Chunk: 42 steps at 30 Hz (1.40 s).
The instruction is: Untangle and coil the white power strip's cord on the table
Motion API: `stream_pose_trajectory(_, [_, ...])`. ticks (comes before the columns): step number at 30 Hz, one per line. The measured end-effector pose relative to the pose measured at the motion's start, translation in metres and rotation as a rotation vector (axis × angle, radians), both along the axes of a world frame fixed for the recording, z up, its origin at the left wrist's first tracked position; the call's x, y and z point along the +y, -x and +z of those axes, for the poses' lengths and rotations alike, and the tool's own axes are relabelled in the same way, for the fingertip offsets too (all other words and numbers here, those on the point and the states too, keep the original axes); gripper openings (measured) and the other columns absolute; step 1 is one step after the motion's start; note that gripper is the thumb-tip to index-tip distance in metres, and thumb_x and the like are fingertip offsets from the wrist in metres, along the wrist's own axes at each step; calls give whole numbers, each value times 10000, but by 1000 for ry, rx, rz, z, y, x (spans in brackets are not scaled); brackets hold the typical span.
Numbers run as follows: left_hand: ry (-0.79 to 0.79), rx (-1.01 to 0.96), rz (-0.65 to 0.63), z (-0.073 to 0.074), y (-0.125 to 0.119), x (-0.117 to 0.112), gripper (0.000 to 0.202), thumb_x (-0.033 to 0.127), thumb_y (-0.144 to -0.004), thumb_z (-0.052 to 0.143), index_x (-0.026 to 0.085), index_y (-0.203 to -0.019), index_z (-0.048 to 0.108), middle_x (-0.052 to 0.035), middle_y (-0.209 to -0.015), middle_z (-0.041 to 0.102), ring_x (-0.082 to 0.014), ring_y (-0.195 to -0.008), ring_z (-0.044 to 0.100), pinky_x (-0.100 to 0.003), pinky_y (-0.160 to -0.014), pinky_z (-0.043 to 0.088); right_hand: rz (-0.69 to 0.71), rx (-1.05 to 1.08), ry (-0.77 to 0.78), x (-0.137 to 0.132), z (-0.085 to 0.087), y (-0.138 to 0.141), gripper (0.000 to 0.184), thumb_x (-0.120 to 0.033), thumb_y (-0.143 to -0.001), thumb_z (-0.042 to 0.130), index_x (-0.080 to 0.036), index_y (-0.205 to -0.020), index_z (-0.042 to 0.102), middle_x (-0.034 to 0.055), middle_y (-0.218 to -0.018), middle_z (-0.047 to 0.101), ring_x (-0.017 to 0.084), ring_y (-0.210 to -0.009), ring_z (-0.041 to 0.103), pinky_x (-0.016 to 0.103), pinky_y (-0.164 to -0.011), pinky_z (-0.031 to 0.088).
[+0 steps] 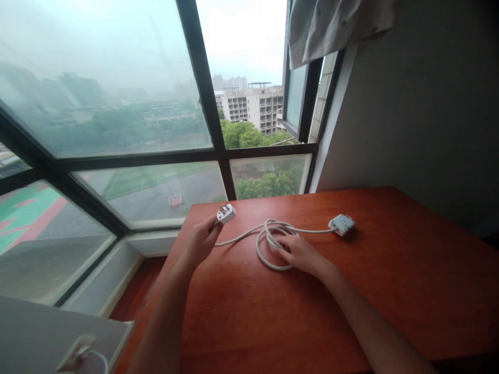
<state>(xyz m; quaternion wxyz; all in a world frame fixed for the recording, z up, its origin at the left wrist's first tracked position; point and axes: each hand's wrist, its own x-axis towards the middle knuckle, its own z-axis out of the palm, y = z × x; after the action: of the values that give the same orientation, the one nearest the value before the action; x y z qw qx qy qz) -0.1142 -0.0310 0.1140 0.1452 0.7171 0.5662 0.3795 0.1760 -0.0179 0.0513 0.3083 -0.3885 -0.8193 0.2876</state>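
Pinched in my left hand point(200, 239) is a white power plug point(226, 213), its metal prongs turned up and away from me above the table's left side. From it a white cord point(237, 238) runs right into a loose coil point(262, 254) on the tabletop. My right hand point(301, 253) grips the right part of that coil, its fingers closed round the loops. Beyond it, the cord leads to a white socket block point(342, 224) lying on the table at the right.
The reddish-brown wooden table point(390, 291) meets large dark-framed windows point(148, 163) at the back. One pane stands open below a grey curtain point(339, 26). A dark wall point(421, 114) rises on the right. At lower left, a white plug point(82, 352) sits in a wall outlet.
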Motion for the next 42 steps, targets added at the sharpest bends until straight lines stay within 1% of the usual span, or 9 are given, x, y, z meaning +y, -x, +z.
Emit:
stream_pose_trajectory(4, [29,5,15,-9,0,0,282,387,-872,456,172,-753,596,-2,-630,511,-154,-592,463,-225,-577,328,-220,519,302,13,-5,-14,341,-499,-866,571,-185,-785,677,20,-684,658,158,-609,594,263,-583,457])
stream_pose_trajectory(9, [143,100,-131,-27,-30,-3,240,335,-903,440,197,-877,634,-68,-847,660,-232,-820,606,-260,-691,405,-388,1139,643,27,-6,-36,293,-429,-730,732,-171,-830,638,7,-647,646,104,-502,540,207,-462,437])
stream_pose_trajectory(12, [163,126,-146,-37,-60,-5,237,333,-909,453,195,-830,629,-34,-756,626,-187,-727,580,-244,-657,387,-362,1155,665,24,-5,-33,293,-404,-720,751,-168,-849,633,-2,-648,635,90,-513,527,186,-465,428])
stream_pose_trajectory(18, [160,-267,-206,-48,-115,-2,390,457,-940,420,150,-962,660,-26,-725,595,-150,-652,533,-244,-599,389,-318,967,488,13,-7,-9,359,-444,-709,760,-189,-917,615,-32,-701,611,97,-567,525,193,-485,391])
stream_pose_trajectory(24, [129,-211,-148,-43,-148,1,285,422,-869,569,195,-1013,663,-21,-781,636,-142,-648,542,-239,-579,388,-285,826,422,10,-13,3,507,-399,-599,837,-213,-1007,601,3,-822,682,191,-745,645,286,-687,507])
stream_pose_trajectory(28, [96,-39,-64,-32,-132,3,208,346,-896,517,214,-955,667,-20,-819,657,-142,-674,570,-245,-609,387,-286,883,436,13,-8,-10,384,-410,-679,782,-192,-961,641,15,-841,688,172,-759,626,244,-646,483])
stream_pose_trajectory(34, [186,503,225,-18,-62,2,231,278,-899,495,259,-1034,681,-61,-1006,651,-180,-784,625,-262,-601,357,-344,983,636,20,3,-46,376,-410,-667,782,-179,-937,661,-27,-673,638,86,-502,512,186,-431,409])
stream_pose_trajectory(38, [260,707,209,-31,-46,6,273,326,-948,427,263,-1049,673,-76,-984,638,-204,-791,649,-272,-628,389,-401,1009,629,29,-4,-54,388,-408,-663,780,-184,-948,640,2,-746,686,93,-518,547,183,-416,439])
stream_pose_trajectory(42, [190,802,109,-53,-65,12,277,243,-954,418,220,-1161,600,-124,-1071,603,-221,-837,647,-303,-701,432,-543,997,496,39,-21,-60,357,-452,-689,737,-176,-884,621,0,-709,678,69,-460,515,144,-353,352])
